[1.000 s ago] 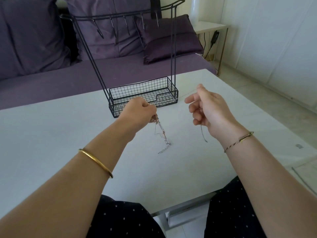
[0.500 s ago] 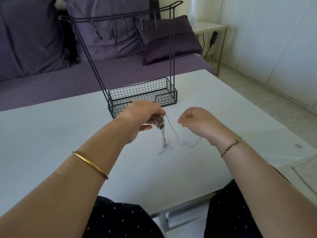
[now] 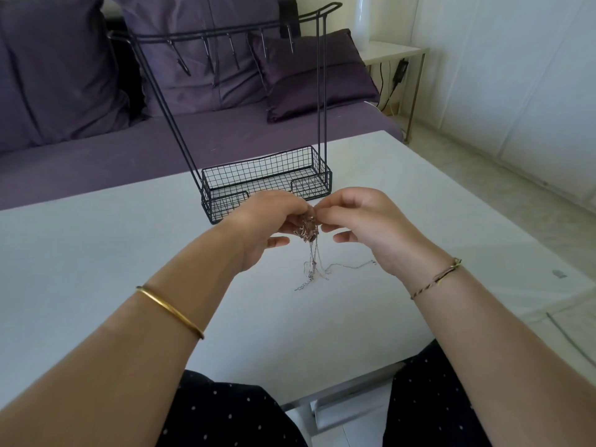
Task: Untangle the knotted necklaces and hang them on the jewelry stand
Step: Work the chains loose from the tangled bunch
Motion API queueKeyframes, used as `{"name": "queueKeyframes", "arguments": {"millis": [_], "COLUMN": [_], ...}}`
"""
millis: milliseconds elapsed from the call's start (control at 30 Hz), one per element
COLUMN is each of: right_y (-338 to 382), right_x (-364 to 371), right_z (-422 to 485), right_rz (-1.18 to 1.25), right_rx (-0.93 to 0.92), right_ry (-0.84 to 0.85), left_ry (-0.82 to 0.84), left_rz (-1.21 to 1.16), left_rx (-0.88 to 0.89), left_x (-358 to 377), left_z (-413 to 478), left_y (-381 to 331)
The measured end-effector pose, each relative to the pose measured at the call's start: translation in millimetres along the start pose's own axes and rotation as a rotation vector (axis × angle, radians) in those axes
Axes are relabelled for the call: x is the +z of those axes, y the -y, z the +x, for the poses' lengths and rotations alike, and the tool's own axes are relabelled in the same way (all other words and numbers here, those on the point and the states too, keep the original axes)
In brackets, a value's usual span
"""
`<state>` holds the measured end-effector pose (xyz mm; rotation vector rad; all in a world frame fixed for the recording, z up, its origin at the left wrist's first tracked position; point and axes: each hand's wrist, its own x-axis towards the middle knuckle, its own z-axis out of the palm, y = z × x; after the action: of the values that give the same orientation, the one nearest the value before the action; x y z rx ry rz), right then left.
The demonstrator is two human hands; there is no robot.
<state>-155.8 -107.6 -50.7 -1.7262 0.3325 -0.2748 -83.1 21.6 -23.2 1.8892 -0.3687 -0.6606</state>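
**Both hands back on the knot; no necklace yet freed or hung**

Finding: the left hand (image 3: 267, 221) and right hand (image 3: 364, 221) are together, fingertips almost meeting. Each pinches the clump of knotted necklaces (image 3: 308, 229) held between them, above the tabletop (image 3: 129, 237).

Change noted: a second ago the hands were well apart. The left held the clump while the right drew a single strand out to its own side. Half a second ago the right hand had dropped and come nearer, and the strand had gone slack. It has now returned to the clump and taken a fresh pinch.

Position of the work: thin chains (image 3: 314, 269) hang from the clump, directly below the hands, and their ends rest on the tabletop. One fine strand (image 3: 354, 265) trails along the tabletop beneath the right hand. Whether it is fully clear of the knot cannot be told.

The jewelry stand (image 3: 258, 169) sits just beyond the hands. Its hooks (image 3: 232, 53), high above them, carry nothing.

Assessment: the pull appears to have loosened a length without separating it. The step in hand is again picking the knot apart, so the task is judged at an early stage. Hard tugging could tighten the tangle, so small teasing moves at the clump are called for.
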Motion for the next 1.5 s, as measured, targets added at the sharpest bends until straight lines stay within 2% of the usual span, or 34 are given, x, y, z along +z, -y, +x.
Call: {"name": "queueKeyframes", "arguments": {"millis": [433, 567, 700, 867, 1033, 1100, 1167, 1233, 1267, 1300, 1333, 1367, 1467, 1500], "right_y": [0, 0, -2, 2, 4, 5, 2, -5, -7, -9, -12, -12, -1, 1], "right_x": [3, -1, 1, 3, 5, 2, -2, -5, -7, -8, -7, -6, -3, -3], "right_z": [2, 3, 3, 4, 5, 5, 6, 7, 7, 8, 10, 12, 12, 11], "right_rz": [-0.056, -0.161, -0.273, 0.059, 0.148, 0.021, -0.323, -0.764, -0.876, -0.882, -0.781, -0.577, 0.312, 0.482], "right_rx": [-0.048, -0.140, -0.246, -0.094, -0.082, -0.099, -0.194, -0.233, -0.245, -0.270, -0.294, -0.295, -0.036, 0.044], "right_ry": [-0.012, -0.105, -0.178, -0.118, -0.109, -0.096, -0.123, -0.221, -0.290, -0.354, -0.399, -0.417, -0.297, -0.244], "left_ry": [0.022, 0.109, 0.095, 0.064, 0.034, 0.008, -0.025, -0.041, -0.039, -0.032, -0.021, -0.008, 0.023, 0.028], "left_rz": [0.093, 0.161, 0.297, 0.395, 0.652, 0.687, 0.700, 0.716, 0.719, 0.721, 0.728, 0.743, 0.776, 0.775], "left_rx": [0.010, -0.002, 0.030, 0.070, 0.155, 0.163, 0.161, 0.160, 0.159, 0.156, 0.153, 0.148, 0.120, 0.110], "left_x": [-2, -2, -1, 0, 2, 1, 0, -1, -1, -1, 0, 0, 0, -1], "left_z": [1, -1, 0, 0, -3, -3, -3, -3, -3, -3, -3, -2, 1, 2], "left_y": [3, 4, 4, 6, 5, 6, 6, 6, 6, 7, 7, 8, 12, 13]}}
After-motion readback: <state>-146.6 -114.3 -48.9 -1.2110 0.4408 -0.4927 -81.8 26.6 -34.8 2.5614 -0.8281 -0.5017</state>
